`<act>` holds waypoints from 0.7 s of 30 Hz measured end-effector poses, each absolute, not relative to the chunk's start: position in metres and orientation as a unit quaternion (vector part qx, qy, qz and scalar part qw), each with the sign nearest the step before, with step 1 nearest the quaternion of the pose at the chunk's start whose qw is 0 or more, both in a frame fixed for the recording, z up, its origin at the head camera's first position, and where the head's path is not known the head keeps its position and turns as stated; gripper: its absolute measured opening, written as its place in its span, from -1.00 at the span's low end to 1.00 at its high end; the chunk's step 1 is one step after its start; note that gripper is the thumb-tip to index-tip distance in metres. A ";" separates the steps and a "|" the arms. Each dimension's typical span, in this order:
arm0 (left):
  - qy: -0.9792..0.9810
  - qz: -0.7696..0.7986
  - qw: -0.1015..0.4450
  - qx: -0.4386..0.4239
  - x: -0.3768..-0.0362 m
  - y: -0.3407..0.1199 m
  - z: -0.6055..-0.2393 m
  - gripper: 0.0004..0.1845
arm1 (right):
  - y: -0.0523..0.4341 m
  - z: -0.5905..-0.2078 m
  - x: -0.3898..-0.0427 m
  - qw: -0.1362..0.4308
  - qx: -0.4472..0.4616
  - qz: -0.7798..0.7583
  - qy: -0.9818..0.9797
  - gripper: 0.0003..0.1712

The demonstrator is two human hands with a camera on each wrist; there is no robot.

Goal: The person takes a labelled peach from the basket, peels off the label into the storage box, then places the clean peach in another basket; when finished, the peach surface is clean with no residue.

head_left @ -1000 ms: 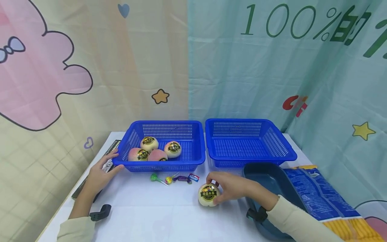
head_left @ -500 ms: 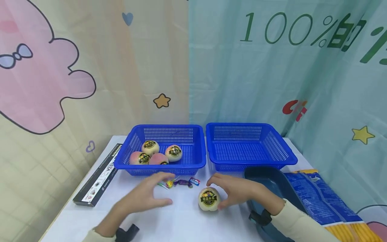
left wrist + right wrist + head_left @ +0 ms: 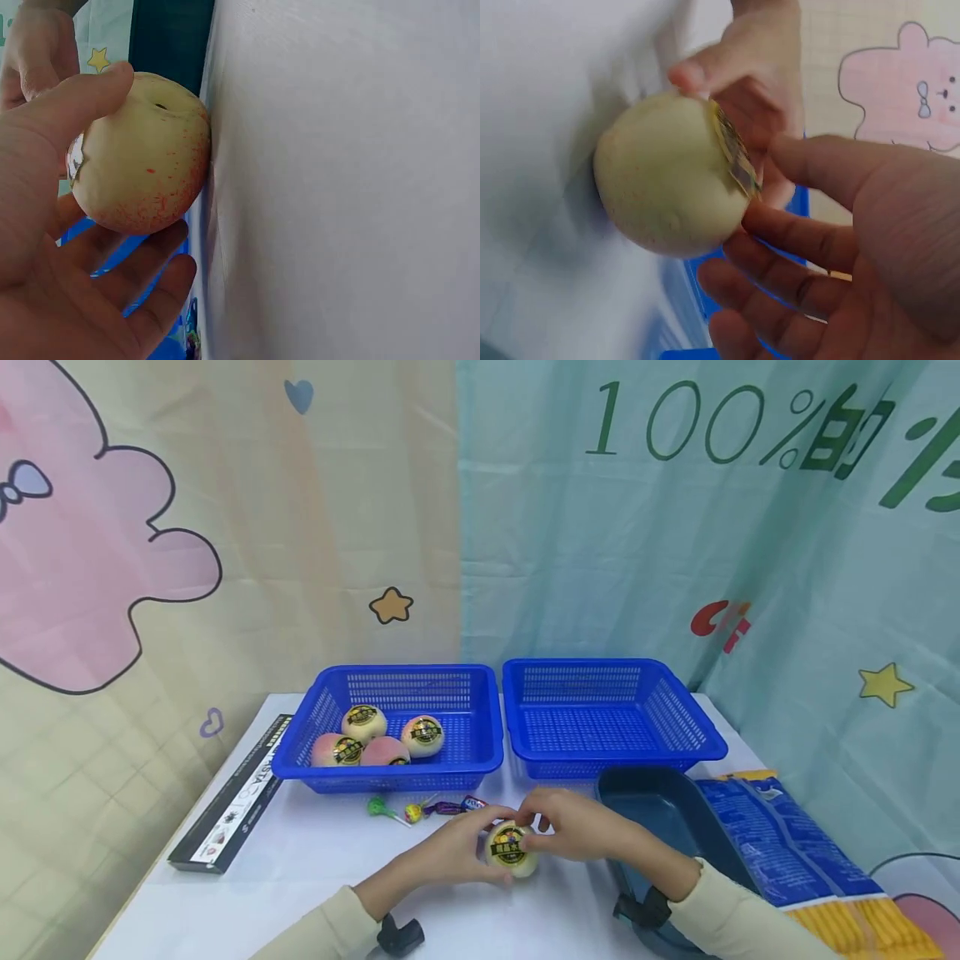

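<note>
A pale peach (image 3: pixel 519 867) with a black-and-gold label sticker (image 3: pixel 507 845) is between both hands over the front of the table. My left hand (image 3: pixel 450 850) holds it from the left, thumb on the near side and fingers behind. The left wrist view shows the red-speckled skin of the peach (image 3: pixel 150 172) under that thumb. From the right, my right hand (image 3: pixel 581 828) reaches in with fingertips at the label's edge. In the right wrist view, one edge of the sticker (image 3: pixel 736 150) stands off the peach, near the index fingertip, with thumb and index finger apart.
A blue basket (image 3: pixel 390 779) with several peaches stands back left, another blue basket (image 3: pixel 615 749) beside it. Lollipops (image 3: pixel 377 807) and wrapped candies lie in front. A dark tray (image 3: pixel 675 810) and a blue bag (image 3: pixel 795 843) are at right, a long box (image 3: pixel 232 802) at left.
My left hand has left the left basket's rim, crossed right and taken hold of the peach. My right hand first let go of the peach, then moved its fingertips onto the label's edge.
</note>
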State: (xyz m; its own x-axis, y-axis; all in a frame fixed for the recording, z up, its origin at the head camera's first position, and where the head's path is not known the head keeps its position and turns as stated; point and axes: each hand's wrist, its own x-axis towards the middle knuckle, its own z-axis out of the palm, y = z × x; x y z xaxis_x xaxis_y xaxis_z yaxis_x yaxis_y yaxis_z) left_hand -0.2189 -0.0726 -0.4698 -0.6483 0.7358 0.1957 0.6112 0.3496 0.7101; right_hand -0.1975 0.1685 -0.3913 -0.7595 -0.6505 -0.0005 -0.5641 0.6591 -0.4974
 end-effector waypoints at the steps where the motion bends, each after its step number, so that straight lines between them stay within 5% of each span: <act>1: 0.814 0.404 0.081 0.409 -0.220 -0.071 -0.472 -0.17 | 0.166 -0.393 -0.197 0.083 -0.333 -0.240 0.908 -0.77; 12: 0.807 0.430 0.070 0.399 -0.222 -0.068 -0.480 -0.21 | 0.153 -0.405 -0.198 0.016 -0.298 -0.251 0.921 -0.83; 21: 0.816 0.427 0.079 0.381 -0.221 -0.069 -0.480 -0.20 | 0.168 -0.393 -0.200 0.107 -0.288 -0.353 0.884 -0.86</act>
